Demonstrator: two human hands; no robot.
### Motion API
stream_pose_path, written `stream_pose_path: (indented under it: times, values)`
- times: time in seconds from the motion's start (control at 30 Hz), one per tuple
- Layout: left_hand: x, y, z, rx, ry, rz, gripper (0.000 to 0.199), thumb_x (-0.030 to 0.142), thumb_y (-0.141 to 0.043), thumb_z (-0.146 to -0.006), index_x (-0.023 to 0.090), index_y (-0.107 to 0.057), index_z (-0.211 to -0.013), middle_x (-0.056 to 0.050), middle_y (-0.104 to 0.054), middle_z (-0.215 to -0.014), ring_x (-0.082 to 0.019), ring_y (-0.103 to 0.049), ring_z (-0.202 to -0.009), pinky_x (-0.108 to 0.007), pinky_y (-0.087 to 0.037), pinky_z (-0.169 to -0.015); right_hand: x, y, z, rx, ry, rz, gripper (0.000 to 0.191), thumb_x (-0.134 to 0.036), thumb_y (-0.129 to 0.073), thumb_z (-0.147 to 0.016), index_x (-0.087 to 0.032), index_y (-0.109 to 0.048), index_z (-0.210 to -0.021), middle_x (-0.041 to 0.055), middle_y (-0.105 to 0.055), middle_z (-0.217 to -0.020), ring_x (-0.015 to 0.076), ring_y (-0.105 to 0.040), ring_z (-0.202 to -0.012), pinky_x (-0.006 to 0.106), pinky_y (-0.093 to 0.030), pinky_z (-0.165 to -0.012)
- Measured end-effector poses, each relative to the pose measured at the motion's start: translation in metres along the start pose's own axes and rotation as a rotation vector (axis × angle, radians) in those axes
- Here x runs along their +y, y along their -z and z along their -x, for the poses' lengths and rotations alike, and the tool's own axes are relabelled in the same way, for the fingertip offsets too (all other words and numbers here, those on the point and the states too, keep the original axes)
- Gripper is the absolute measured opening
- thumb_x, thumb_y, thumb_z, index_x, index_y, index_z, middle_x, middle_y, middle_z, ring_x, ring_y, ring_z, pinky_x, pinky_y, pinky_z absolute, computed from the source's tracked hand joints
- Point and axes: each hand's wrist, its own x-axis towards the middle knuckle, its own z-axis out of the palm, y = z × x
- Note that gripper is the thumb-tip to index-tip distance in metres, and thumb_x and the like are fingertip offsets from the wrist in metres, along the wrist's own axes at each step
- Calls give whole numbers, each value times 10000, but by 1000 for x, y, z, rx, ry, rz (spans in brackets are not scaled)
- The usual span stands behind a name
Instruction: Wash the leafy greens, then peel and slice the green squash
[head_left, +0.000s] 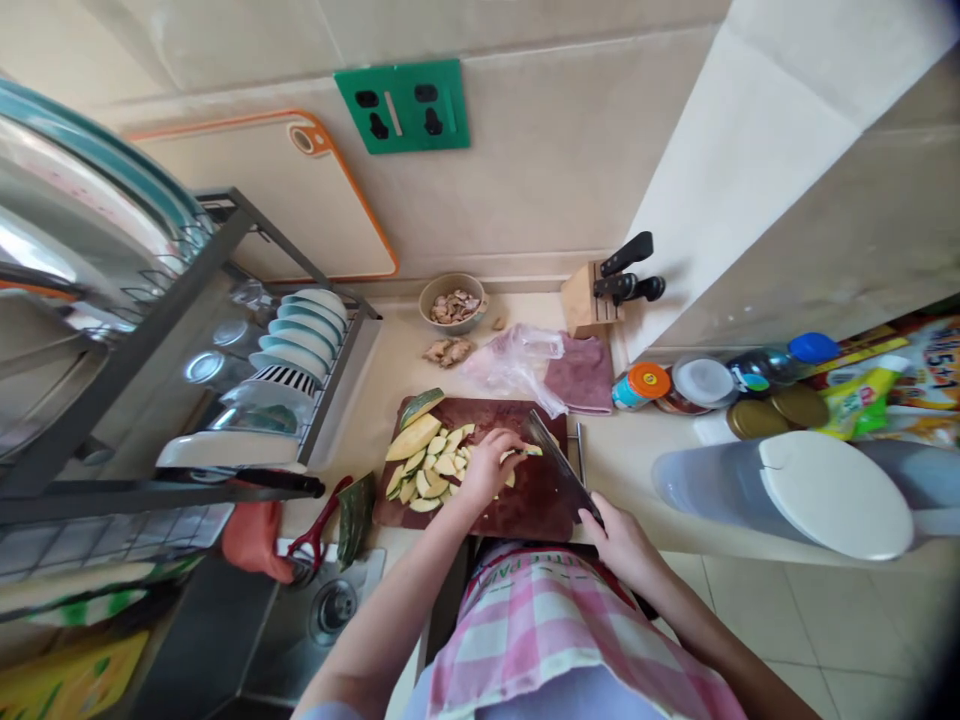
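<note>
My right hand [616,538] is closed around the handle of a kitchen knife [556,462], whose blade slants up and left over the right part of a dark red-brown cutting board [529,512]. The fingers of my left hand [491,465] are bent around a small piece of zucchini [532,450] just left of the blade. Cut zucchini slices [431,480] are heaped on the board's left half. Behind them lie a long pale-faced zucchini piece [414,437] and a green-skinned chunk [422,403]. My left hand covers part of the heap.
Left stand a dish rack [330,400], a sink [330,610], a red peeler [319,530] and a dark green zucchini length [356,520]. Behind are a bowl of sliced pieces [454,305], ginger [448,351], a plastic bag [517,360] and a knife block [589,300]. Jars and a pitcher [832,495] stand right.
</note>
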Motion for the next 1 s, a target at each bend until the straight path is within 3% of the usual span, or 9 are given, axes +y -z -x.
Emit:
stream_pose_path:
  times: [0.1,0.27,0.37,0.53,0.67,0.83,1.0]
  values:
    - [-3,-19,-8,-125,-200,-252,140,154,-519,-821,199,-618,-909,-67,-564,-1041,-191,-514,-1014,-343,-430,-899,-2,8,4,11,5,-10,334,-368,-300,-871,-183,-550,-992,91,-664,-901,215,-627,-818,298,-441,-709]
    - [-17,-18,0,-194,-168,-478,339,294,-679,-717,205,-593,-1033,-74,-565,-1031,-238,-510,-983,-405,-429,-872,-1,7,11,28,-14,-13,297,-341,-310,-869,-193,-549,-966,77,-664,-873,199,-620,-781,277,-428,-676]
    - [-20,-20,2,-177,-132,-513,401,344,-683,-710,201,-574,-1068,-73,-570,-1003,-237,-515,-962,-396,-432,-849,-1,0,14,47,3,12,296,-313,-305,-870,-183,-549,-974,86,-665,-886,195,-615,-790,271,-424,-680]
    - [-27,-27,-1,-152,-168,-535,220,286,-596,-793,224,-621,-1003,-64,-586,-975,-209,-526,-928,-353,-434,-832,-1,-10,18,55,10,107,288,-281,-295,-873,-166,-543,-965,104,-664,-885,203,-620,-805,271,-415,-701]
    - [-33,-20,-7,-181,-190,-507,177,250,-523,-842,244,-653,-960,-48,-607,-903,-176,-550,-847,-308,-444,-782,-3,-16,20,72,13,119,257,-257,-309,-872,-179,-539,-955,92,-667,-892,191,-615,-804,254,-404,-695]
    - [-31,-13,-13,-229,-163,-566,262,166,-460,-853,243,-631,-1037,-39,-607,-860,-167,-568,-816,-296,-448,-773,-5,-22,21,78,-16,156,251,-238,-320,-874,-173,-534,-987,98,-670,-907,189,-617,-800,250,-392,-684]
    - [-19,-19,-7,-174,-136,-527,314,309,-595,-784,209,-588,-1081,-78,-582,-967,-220,-557,-904,-362,-461,-818,-11,-24,23,66,-40,186,259,-229,-309,-886,-162,-515,-1026,102,-671,-908,194,-621,-820,248,-383,-671]
